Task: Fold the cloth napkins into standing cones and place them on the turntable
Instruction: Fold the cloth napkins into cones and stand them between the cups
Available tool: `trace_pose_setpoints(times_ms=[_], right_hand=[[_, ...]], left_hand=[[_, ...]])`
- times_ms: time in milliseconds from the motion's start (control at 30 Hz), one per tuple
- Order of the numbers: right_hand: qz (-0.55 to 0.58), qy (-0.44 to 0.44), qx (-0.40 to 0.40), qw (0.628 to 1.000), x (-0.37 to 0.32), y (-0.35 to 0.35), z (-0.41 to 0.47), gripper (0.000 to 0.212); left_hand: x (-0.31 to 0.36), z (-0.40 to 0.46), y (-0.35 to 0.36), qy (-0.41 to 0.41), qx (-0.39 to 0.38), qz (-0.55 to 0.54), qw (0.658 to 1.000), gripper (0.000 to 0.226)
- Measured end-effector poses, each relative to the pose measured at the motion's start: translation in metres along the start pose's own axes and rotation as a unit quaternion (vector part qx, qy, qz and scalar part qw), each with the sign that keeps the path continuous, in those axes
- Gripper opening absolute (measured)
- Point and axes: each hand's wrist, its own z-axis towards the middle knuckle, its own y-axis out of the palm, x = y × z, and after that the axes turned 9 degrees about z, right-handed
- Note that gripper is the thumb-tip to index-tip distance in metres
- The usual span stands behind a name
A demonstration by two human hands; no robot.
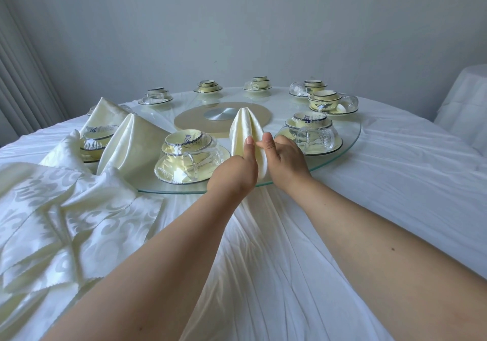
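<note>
Both hands meet at the near rim of the glass turntable [350,140], close together around one folded napkin cone [246,132]. The left hand [234,174] pinches the cone's near seam between thumb and curled fingers; the right hand [286,156] holds the opposite flank, thumb up against the cloth. The two-sided hold appears meant to keep the overlapping folds shut while the base settles, since the cloth looks slippery and likely to spring open. The cone stands upright at the turntable's near edge, in the gap between two wrapped dish sets [188,156], which suggests one cone per place setting. To the left, a finished cone [129,145] stands beside a dish set, and another [101,114] farther back, both unsupported. Unfolded napkins [60,217] lie heaped on the near left of the desk [395,209], within reach for the next fold. Judgement: placement is nearly done; release should be slow, one hand at a time, in case the cone tips toward the rim.
</note>
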Motion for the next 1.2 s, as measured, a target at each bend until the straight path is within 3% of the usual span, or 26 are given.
trace_pose_setpoints(times_ms=[233, 500, 733, 1000, 1200], right_hand=[[-0.001, 0.006, 0.0, 1.0, 0.002, 0.0, -0.001, 0.106], [0.018, 0.02, -0.006, 1.0, 0.0, -0.002, -0.004, 0.079], [0.013, 0.011, 0.007, 1.0, -0.008, -0.007, -0.005, 0.081], [0.016, 0.011, 0.012, 1.0, -0.018, -0.013, -0.007, 0.061], [0.023, -0.072, 0.066, 0.995, -0.053, -0.012, -0.019, 0.078]], left_hand=[[-0.001, -0.003, 0.001, 0.016, 0.006, 0.032, 0.999, 0.059], [-0.003, -0.012, -0.002, 0.02, 0.033, -0.004, 0.999, 0.058], [-0.01, -0.011, -0.003, 0.0, 0.072, -0.022, 0.997, 0.066], [-0.012, -0.021, -0.011, 0.01, 0.099, -0.043, 0.994, 0.063], [-0.038, -0.049, -0.034, 0.009, 0.163, -0.068, 0.984, 0.054]])
